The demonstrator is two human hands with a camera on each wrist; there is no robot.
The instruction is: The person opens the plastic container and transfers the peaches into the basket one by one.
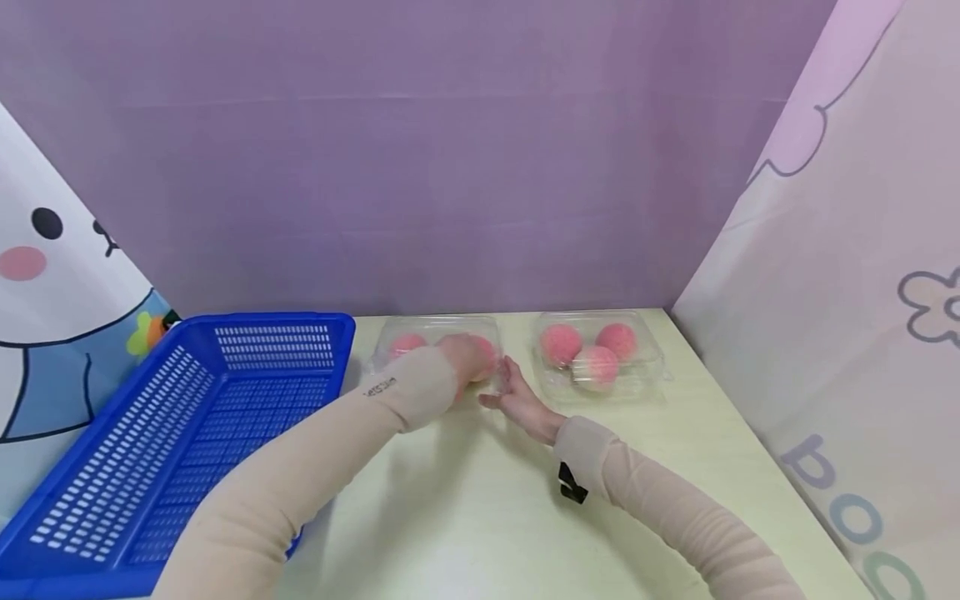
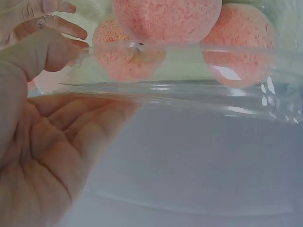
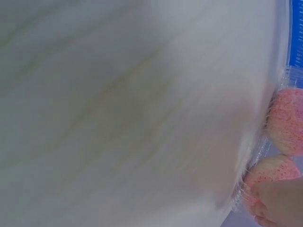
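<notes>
Presently: my left hand point(image 1: 468, 358) pinching clear box point(image 1: 442, 323); right hand point(image 1: 525, 408), fingers extended, alongside; tilting could roll pink balls point(image 1: 407, 344).

In the right wrist view, a pale grey-white blurred surface point(image 3: 128, 109) covers the left and the centre of the frame, with faint yellow-green streaks running diagonally; what it is, I cannot tell. At the upper right stands a strip of bright blue slotted plastic point(image 3: 296, 42). Below it, at the right edge, is a round pink ball point(image 3: 286, 120) with a speckled surface, beside wrinkled clear plastic point(image 3: 259, 153). At the lower right, a bare hand point(image 3: 281, 201) touches a second pink ball point(image 3: 272, 169).
</notes>
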